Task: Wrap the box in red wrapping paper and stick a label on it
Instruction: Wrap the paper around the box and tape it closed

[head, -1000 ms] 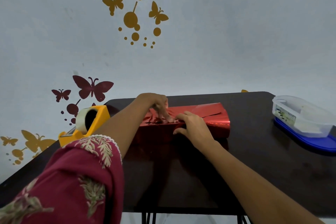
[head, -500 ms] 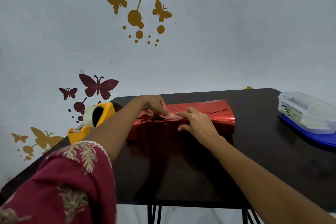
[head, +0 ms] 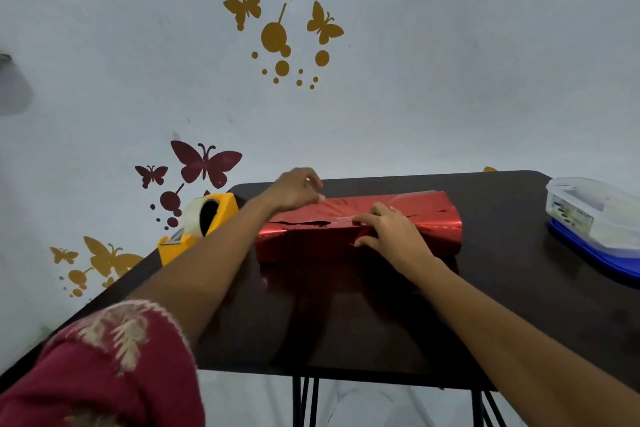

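Note:
A long box wrapped in shiny red paper (head: 434,218) lies across the far middle of the dark table (head: 519,305). A dark open seam runs along the left part of its top. My right hand (head: 391,236) lies flat on the top near the middle, fingers spread over the seam and thumb down the front face. My left hand (head: 294,189) hovers at the box's far left corner with its fingers curled, fingertips just touching the paper. Whether they pinch anything is hidden. No label is in view.
A yellow tape dispenser (head: 211,218) with a clear roll stands at the table's left edge, close to my left forearm. A clear plastic container (head: 595,211) rests on a blue lid (head: 588,255) at the right edge. The wall with butterfly stickers is right behind.
My left hand has lifted off the seam and drawn back toward the far left corner. My right hand has slid a little right along the top, still pressing down.

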A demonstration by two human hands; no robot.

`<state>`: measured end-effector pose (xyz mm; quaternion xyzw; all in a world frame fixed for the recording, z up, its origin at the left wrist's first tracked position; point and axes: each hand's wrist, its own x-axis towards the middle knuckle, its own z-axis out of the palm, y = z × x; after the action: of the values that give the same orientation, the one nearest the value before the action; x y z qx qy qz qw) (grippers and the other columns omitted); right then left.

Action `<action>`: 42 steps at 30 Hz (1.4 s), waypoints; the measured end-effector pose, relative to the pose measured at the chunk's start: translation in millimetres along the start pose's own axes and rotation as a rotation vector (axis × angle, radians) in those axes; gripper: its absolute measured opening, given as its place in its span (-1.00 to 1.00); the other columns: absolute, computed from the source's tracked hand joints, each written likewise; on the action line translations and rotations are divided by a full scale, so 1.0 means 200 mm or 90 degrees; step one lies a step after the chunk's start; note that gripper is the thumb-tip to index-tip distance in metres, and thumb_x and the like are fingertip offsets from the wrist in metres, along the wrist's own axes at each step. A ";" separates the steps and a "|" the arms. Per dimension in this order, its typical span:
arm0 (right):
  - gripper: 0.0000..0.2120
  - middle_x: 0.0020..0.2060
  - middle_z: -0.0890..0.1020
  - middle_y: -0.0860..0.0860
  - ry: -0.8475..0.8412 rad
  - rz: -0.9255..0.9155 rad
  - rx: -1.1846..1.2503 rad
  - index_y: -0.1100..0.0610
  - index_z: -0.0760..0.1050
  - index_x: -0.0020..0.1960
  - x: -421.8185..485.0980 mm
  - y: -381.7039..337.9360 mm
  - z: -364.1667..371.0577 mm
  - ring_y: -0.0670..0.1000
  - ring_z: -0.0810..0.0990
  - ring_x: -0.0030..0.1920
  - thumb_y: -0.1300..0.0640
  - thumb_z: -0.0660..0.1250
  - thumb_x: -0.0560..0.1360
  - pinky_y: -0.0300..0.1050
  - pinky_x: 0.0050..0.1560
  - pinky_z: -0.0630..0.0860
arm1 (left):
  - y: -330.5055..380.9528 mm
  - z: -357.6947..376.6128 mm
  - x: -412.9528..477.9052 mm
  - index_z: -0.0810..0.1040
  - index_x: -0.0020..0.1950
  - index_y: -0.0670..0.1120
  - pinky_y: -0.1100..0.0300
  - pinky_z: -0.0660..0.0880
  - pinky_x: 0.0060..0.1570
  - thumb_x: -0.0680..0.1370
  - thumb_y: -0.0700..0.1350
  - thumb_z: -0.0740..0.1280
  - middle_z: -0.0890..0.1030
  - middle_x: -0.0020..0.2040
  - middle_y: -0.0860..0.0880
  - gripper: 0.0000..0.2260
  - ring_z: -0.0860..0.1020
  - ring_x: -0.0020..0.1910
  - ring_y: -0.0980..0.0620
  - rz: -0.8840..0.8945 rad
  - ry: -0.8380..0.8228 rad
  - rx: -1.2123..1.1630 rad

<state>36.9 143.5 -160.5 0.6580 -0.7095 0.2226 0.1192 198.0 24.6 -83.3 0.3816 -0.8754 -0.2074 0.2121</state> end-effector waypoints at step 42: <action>-0.51 0.22 0.53 0.09 0.002 0.139 0.563 0.01 0.47 0.32 0.17 -1.17 0.39 0.16 0.48 0.22 -0.08 0.40 0.43 0.02 0.12 0.46 | -0.58 -0.49 -0.71 0.58 -0.12 -0.16 -0.10 0.58 -0.28 0.48 -0.14 0.40 0.64 -0.29 -0.02 -0.92 0.59 -0.10 0.04 -0.399 0.137 -0.619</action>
<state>274.6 67.5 -175.6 0.5667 -0.6111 0.5165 -0.1965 405.0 39.5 -94.3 0.5000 -0.4985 -0.5981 0.3792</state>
